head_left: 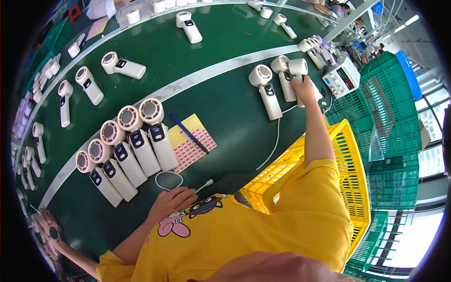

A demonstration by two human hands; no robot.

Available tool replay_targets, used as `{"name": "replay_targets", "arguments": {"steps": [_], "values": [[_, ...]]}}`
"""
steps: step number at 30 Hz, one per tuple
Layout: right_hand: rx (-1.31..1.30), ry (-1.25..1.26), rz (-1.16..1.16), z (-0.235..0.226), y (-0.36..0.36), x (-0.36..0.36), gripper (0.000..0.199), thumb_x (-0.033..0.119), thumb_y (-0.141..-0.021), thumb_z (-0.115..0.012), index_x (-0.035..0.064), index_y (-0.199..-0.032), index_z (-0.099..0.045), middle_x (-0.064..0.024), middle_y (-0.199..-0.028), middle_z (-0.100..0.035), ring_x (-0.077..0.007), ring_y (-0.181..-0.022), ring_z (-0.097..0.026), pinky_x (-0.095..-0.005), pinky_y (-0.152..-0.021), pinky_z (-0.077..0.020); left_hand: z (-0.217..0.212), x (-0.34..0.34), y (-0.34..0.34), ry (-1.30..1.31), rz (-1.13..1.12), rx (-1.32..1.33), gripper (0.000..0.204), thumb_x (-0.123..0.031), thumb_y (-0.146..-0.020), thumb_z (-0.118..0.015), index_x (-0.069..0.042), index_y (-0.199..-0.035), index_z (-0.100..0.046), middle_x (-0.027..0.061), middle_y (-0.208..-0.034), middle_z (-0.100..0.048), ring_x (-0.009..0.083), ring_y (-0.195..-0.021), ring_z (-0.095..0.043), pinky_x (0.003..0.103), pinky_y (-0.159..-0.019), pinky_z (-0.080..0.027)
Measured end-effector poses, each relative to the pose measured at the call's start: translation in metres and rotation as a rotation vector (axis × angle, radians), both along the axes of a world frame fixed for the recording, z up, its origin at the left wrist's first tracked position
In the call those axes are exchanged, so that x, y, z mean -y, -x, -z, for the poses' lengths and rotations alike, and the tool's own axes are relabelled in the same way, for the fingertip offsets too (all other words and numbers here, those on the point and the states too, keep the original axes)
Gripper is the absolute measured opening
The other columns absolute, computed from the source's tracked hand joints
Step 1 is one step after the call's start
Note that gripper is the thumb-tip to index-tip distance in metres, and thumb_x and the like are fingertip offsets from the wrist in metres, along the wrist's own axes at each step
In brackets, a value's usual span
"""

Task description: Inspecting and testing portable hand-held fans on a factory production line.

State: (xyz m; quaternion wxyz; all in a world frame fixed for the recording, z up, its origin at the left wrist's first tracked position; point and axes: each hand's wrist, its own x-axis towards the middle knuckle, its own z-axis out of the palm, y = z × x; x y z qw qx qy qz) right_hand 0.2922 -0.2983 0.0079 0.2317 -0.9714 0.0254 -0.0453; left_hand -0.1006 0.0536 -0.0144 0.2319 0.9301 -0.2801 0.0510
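At the far right of the bench my right hand (304, 89) is closed round the handle of a white handheld fan (298, 66). Two similar fans (268, 94) lie just left of it, one with a white cable running from it. Close to my body, my left hand (174, 203) is curled over a looped white cable (164, 173); its plug (209, 182) sticks out past the fingers. Beyond that hand lies a slanted row of several handheld fans (136, 150), heads pointing away. A sheet of red-printed stickers (195, 150) with a blue pen (188, 133) on it lies beside the row.
A yellow plastic basket (350, 188) stands by my right side. Stacked green crates (390, 117) and a power supply unit (342, 77) are at the right. More fans (89, 85) lie spread on the green belt past the metal rail (197, 77). Another person's hand (47, 228) is at far left.
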Motion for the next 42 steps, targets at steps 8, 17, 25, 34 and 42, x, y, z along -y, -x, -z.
{"name": "replay_targets", "arguments": {"steps": [8,17,25,34,42], "values": [[-0.039,0.162,0.252,-0.006,0.007,-0.024,0.056,0.042,-0.077,-0.050,-0.0011,-0.113,-0.046,-0.0220,-0.113,-0.050,-0.0354,-0.103,-0.050,-0.0434,-0.087,-0.0401,0.005,0.012,0.002,0.021,-0.066,-0.033,0.030,-0.013,-0.076,-0.053,-0.009,-0.106,-0.049,0.0060,-0.103,-0.051,0.0183,-0.093,-0.050,0.029,-0.065,-0.040],[-0.063,0.515,0.504,-0.028,0.231,-0.068,0.031,0.026,-0.079,-0.045,0.0039,-0.100,-0.053,-0.0161,-0.105,-0.046,-0.0367,-0.095,-0.048,-0.0496,-0.079,-0.0408,-0.038,0.009,-0.001,0.110,-0.105,0.169,0.034,-0.013,-0.071,-0.055,-0.004,-0.103,-0.050,0.0091,-0.104,-0.052,0.0240,-0.096,-0.051,0.031,-0.068,-0.042],[-0.597,0.466,0.278,-0.046,0.259,-0.080,0.033,0.020,-0.080,-0.047,0.0070,-0.109,-0.056,-0.0109,-0.111,-0.049,-0.0317,-0.103,-0.048,-0.0438,-0.080,-0.0451,0.030,0.009,-0.011,0.431,-0.158,-0.078,0.033,-0.015,-0.074,-0.054,-0.003,-0.104,-0.050,0.0119,-0.109,-0.051,0.0266,-0.096,-0.052,0.037,-0.072,-0.044],[-0.740,0.529,0.135,-0.147,-0.124,0.023,0.032,0.021,-0.080,-0.041,0.0032,-0.092,-0.065,-0.0118,-0.084,-0.066,-0.0277,-0.081,-0.062,-0.0399,-0.074,-0.0488,-0.089,0.022,-0.103,-0.246,-0.799,0.563,0.032,-0.010,-0.072,-0.054,-0.002,-0.103,-0.051,0.0112,-0.112,-0.052,0.0273,-0.095,-0.053,0.039,-0.077,-0.044],[-0.297,0.111,0.386,-0.067,-0.315,-0.012,0.037,0.018,-0.078,-0.047,0.0006,-0.110,-0.054,-0.0148,-0.114,-0.054,-0.0271,-0.102,-0.054,-0.0382,-0.084,-0.0457,-0.003,0.066,-0.185,0.011,-0.534,0.113,0.037,-0.006,-0.071,-0.053,-0.004,-0.108,-0.051,0.0063,-0.115,-0.052,0.0213,-0.095,-0.053,0.042,-0.082,-0.043]]}}
